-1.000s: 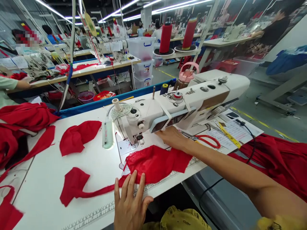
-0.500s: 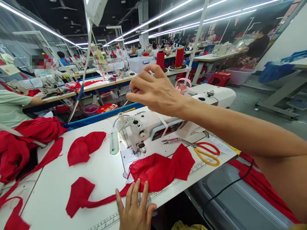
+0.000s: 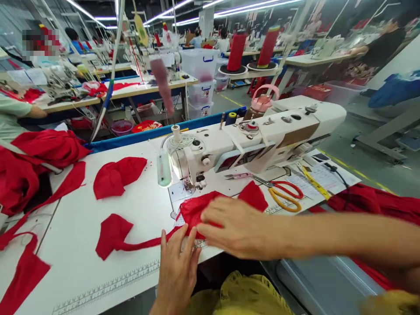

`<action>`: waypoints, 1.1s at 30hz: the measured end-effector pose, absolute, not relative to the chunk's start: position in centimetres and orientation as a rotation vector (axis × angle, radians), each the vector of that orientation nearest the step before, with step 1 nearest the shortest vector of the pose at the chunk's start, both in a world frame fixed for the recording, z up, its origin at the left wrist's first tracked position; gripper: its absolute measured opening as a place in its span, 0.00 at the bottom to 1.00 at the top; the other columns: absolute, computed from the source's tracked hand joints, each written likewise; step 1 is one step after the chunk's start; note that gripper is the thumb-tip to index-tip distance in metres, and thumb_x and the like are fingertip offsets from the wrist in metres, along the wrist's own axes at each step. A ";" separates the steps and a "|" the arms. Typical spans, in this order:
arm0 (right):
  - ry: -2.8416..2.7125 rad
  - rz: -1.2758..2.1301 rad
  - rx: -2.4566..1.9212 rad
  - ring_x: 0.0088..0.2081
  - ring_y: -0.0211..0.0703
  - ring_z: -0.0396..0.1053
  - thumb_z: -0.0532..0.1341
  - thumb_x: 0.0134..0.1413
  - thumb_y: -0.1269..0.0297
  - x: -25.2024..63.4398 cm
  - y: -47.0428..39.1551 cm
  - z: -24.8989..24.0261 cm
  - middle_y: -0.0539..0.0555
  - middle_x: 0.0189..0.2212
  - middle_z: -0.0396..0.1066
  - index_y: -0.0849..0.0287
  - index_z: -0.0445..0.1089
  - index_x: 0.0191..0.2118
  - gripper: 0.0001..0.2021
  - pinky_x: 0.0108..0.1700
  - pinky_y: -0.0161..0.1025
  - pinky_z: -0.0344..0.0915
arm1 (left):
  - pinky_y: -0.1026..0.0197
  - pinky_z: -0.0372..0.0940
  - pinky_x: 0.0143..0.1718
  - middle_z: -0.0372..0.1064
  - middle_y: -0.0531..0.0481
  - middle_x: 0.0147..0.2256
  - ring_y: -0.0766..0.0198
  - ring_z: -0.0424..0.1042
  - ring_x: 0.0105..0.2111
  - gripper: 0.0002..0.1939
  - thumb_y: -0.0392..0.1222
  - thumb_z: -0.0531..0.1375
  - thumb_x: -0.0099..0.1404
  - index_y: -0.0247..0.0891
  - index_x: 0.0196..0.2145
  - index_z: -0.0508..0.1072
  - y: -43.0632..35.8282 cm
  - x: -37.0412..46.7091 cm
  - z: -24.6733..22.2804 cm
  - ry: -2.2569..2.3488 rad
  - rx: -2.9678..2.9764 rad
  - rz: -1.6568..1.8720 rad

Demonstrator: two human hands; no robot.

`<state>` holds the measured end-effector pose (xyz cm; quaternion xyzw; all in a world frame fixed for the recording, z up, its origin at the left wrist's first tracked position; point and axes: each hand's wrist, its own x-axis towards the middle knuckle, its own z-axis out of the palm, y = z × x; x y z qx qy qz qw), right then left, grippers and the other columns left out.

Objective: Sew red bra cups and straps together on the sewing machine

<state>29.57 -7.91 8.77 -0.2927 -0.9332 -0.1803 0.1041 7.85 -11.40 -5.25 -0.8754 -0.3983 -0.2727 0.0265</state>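
A crumpled red fabric piece (image 3: pixel 193 210) lies before the white sewing machine (image 3: pixel 223 140), partly hidden by my right hand. My left hand (image 3: pixel 179 262) rests at its near edge, fingers stretched out and touching the narrow red strip. Over the same fabric, my right hand (image 3: pixel 236 227) is closed with its fingertips on the cloth, slightly blurred. A blurred pink-handled tool (image 3: pixel 162 85) with a thin shaft stands upright above the white post on the machine head; its exact kind is unclear. Scissors (image 3: pixel 284 197) with red and yellow handles and small pink thread snips (image 3: pixel 241 176) lie right of the fabric.
More red pieces (image 3: pixel 120 175) and a strip-tailed piece (image 3: pixel 113 236) lie on the white table (image 3: pixel 72 245). A red fabric heap (image 3: pixel 49 153) is at left. Red thread cones (image 3: pixel 236 51), a pink bottle (image 3: pixel 262 103) and a yellow tape measure (image 3: pixel 316 183) sit beyond. A co-worker's arm (image 3: pixel 19 109) shows left.
My right hand has come down from above the machine head to the red fabric, letting go of the pink-handled tool. My left hand stays on the fabric edge; the view has shifted.
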 end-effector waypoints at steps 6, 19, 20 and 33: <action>-2.742 -0.309 -1.102 0.32 0.43 0.69 0.53 0.64 0.74 32.5 -10.3 -1.9 0.54 0.33 0.71 0.58 0.73 0.44 0.12 0.35 0.39 0.71 | 0.45 0.58 0.60 0.74 0.42 0.48 0.57 0.72 0.48 0.16 0.37 0.56 0.71 0.35 0.55 0.69 -8.1 7.0 -4.1 -1.054 -2.822 -0.741; -2.634 -0.267 -1.035 0.36 0.43 0.66 0.56 0.67 0.62 37.5 -7.9 2.8 0.55 0.34 0.72 0.58 0.73 0.37 0.10 0.37 0.41 0.60 | 0.44 0.53 0.61 0.78 0.43 0.41 0.57 0.75 0.42 0.13 0.30 0.57 0.69 0.29 0.50 0.73 -6.6 9.8 -2.8 -0.801 -2.574 -0.729; -2.593 -0.158 -1.103 0.37 0.43 0.66 0.56 0.68 0.61 36.9 -8.0 2.1 0.55 0.35 0.72 0.58 0.73 0.37 0.11 0.38 0.41 0.61 | 0.42 0.51 0.63 0.78 0.43 0.42 0.56 0.75 0.43 0.13 0.34 0.57 0.70 0.29 0.50 0.73 -7.2 9.8 -3.1 -0.823 -2.634 -0.710; -2.526 0.340 -1.342 0.40 0.45 0.64 0.59 0.61 0.68 29.7 -1.4 -0.8 0.53 0.32 0.71 0.60 0.71 0.33 0.06 0.54 0.46 0.57 | 0.30 0.37 0.67 0.72 0.41 0.54 0.46 0.68 0.57 0.21 0.54 0.56 0.71 0.39 0.54 0.73 -8.4 9.6 -4.7 -1.081 -2.780 -0.696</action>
